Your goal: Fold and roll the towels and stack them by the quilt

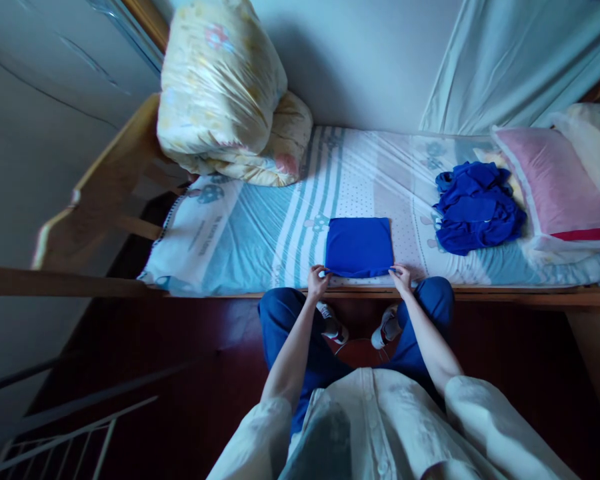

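A folded blue cloth lies flat on the striped bed sheet, close to the bed's near edge. My left hand pinches its near left corner. At the near right corner my right hand pinches the cloth too. Both hands rest at the edge of the mattress, fingers closed on the fabric. A crumpled pile of blue clothes sits further right on the bed, apart from my hands.
A rolled yellow quilt is at the bed's left end against the wooden footboard. A pink pillow lies at the right end. A wooden bed rail runs along the near side, and a metal rack stands lower left.
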`<action>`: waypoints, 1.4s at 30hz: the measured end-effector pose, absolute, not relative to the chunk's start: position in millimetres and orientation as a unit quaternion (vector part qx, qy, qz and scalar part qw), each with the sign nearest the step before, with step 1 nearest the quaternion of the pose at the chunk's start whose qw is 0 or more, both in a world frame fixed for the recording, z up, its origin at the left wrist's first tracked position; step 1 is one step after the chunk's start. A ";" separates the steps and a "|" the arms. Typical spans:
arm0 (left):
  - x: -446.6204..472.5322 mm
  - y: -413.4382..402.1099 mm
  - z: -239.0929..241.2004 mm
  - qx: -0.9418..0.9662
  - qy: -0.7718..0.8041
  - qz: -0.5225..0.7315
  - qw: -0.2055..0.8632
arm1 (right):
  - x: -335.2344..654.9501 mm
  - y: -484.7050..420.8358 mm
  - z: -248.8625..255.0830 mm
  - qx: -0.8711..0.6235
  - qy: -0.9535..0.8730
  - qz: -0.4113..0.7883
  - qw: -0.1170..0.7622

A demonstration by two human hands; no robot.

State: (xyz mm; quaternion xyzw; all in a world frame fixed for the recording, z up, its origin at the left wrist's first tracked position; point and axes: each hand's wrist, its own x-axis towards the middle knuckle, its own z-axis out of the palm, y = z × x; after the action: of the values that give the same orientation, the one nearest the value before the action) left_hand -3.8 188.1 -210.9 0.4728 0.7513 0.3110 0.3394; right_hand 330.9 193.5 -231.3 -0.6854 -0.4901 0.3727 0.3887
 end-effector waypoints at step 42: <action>0.1 173.5 -219.6 0.587 0.741 0.235 0.228 | 327.3 192.9 -228.6 -0.714 -0.613 0.186 0.284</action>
State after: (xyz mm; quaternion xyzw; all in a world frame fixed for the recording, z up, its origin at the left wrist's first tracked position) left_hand 0.1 173.5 -219.6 0.5869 0.7405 0.2350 0.2278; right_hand 327.3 192.9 -228.6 -0.7137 -0.6126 0.1857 0.2843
